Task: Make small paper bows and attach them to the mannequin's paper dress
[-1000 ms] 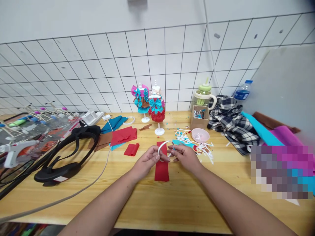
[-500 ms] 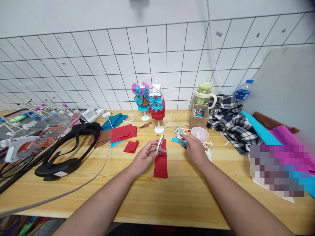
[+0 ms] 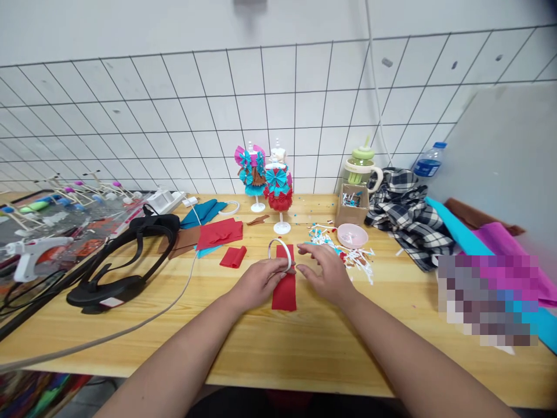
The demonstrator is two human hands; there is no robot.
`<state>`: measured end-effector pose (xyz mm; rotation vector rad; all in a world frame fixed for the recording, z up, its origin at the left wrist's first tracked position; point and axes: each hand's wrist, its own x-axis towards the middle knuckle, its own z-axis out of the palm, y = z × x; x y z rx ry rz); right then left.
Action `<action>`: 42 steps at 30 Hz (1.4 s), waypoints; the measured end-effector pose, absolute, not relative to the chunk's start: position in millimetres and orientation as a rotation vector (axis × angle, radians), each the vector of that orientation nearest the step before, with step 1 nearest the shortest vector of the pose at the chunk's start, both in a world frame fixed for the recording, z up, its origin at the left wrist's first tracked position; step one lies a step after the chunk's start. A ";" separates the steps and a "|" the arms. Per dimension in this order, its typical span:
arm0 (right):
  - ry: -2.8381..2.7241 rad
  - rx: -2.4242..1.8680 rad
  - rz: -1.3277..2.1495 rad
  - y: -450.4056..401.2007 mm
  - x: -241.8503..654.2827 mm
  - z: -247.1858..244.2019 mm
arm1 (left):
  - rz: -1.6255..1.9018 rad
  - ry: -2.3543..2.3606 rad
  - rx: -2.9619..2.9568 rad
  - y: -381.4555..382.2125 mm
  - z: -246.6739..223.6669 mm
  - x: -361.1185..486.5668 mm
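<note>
My left hand (image 3: pixel 264 280) is closed on a thin roll of white tape (image 3: pixel 288 255), held upright just above a red paper strip (image 3: pixel 285 293). The strip lies lengthwise on the table, its middle partly covered by my fingers and the roll. To the right, my right hand (image 3: pixel 325 271) has its thumb and fingers apart, the fingertips close to the roll with a small gap. I see nothing in it. Two small dress forms stand behind, one in red and teal ruffled paper (image 3: pixel 278 188), the other in magenta, teal and brown (image 3: pixel 252 174).
White scraps (image 3: pixel 361 261) lie around a pink bowl (image 3: pixel 353 236). Behind it are a cardboard box (image 3: pixel 350 212) and a cup (image 3: pixel 362 168). Red paper (image 3: pixel 221 234), a folded red piece (image 3: pixel 233 257), a black headset (image 3: pixel 126 284) and a glue gun (image 3: pixel 37 255) are at left.
My right hand has left the scissors at the scraps and moved left toward the tape roll, its fingers apart. My left hand has turned the roll so its ring shows more.
</note>
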<state>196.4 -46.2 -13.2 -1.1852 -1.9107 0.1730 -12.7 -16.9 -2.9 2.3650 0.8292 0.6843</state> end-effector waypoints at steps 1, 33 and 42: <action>-1.916 -1.173 0.188 -49.1 192.0 -12.1 | 0.678 0.831 2.407 -16.8 -3.1 -12.5; -1.863 -1.297 0.474 -47.3 186.3 -19.1 | 0.502 0.829 2.687 -11.7 -9.0 -13.3; -1.714 -1.257 0.522 -49.4 185.4 -20.8 | 0.525 0.859 2.604 -13.7 -6.2 -11.9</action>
